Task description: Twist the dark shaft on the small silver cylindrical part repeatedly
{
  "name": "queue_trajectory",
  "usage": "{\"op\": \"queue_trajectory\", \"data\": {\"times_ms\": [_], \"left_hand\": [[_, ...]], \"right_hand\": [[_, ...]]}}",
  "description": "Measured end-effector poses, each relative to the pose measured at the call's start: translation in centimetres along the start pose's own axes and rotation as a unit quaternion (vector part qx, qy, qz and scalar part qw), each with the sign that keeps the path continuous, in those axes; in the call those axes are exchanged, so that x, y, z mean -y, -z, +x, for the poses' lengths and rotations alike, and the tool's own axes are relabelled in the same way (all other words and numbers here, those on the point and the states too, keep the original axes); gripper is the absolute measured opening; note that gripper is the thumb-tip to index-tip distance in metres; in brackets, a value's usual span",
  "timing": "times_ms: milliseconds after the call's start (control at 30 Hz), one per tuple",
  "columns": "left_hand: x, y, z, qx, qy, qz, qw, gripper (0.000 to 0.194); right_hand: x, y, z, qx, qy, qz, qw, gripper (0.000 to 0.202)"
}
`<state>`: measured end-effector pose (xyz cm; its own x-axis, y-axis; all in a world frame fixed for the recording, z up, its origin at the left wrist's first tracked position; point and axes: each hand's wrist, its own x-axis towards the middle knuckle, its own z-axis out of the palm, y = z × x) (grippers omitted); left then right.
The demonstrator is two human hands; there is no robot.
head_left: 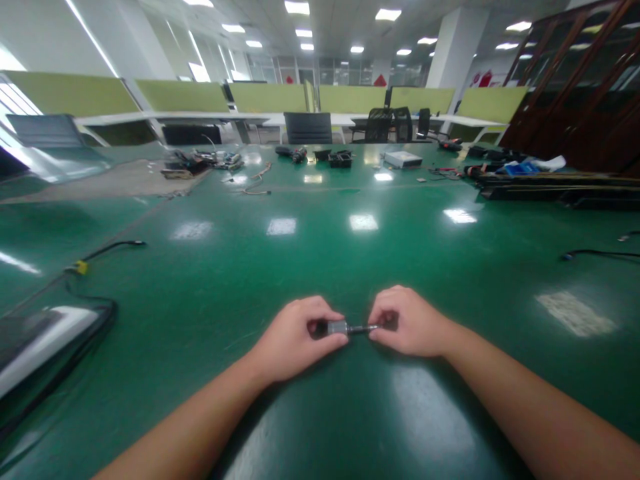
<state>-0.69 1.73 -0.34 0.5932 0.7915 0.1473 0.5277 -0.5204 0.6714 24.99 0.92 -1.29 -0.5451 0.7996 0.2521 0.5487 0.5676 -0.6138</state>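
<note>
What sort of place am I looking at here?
Most likely an open-plan office with a table used for hardware work: yellow-green desk partitions and a black chair stand beyond a green table scattered with cables and parts.

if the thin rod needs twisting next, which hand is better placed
Probably the right hand: its thumb and fingers pinch the thin rod near its right end. The left hand holds the thicker grey cylinder at the other end, so it seems better suited to steadying.
</note>
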Motion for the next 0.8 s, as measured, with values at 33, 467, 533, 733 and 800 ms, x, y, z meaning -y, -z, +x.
{"op": "queue_trajectory", "data": {"times_ms": [33, 467, 533, 733, 800], "left_hand": [[0.0, 0.0, 0.0, 0.0, 0.0, -0.001, 1.0, 0.018], [0.0, 0.0, 0.1, -0.002, 0.009, -0.002, 1.0, 0.018], [0.0, 0.0, 0.1, -0.002, 0.009, -0.002, 1.0, 0.018], [0.1, -0.1, -0.1, 0.0, 0.015, -0.001, 1.0, 0.018], [0.3, -0.2, 0.0, -0.003, 0.012, 0.001, 1.0, 0.019]], "right_hand": [[0.0, 0.1, 0.0, 0.003, 0.0, 0.001, 1.0, 0.007], [-1.3, 1.6, -0.4, 0.035, -0.043, 0.026, 0.998, 0.002], [-1.4, 1.7, -0.4, 0.036, -0.044, 0.026, 0.998, 0.002], [-1.0, 1.3, -0.2, 0.031, -0.036, 0.036, 0.998, 0.003], [-0.7, 0.9, 0.1, 0.025, -0.03, 0.042, 0.998, 0.004]]}}
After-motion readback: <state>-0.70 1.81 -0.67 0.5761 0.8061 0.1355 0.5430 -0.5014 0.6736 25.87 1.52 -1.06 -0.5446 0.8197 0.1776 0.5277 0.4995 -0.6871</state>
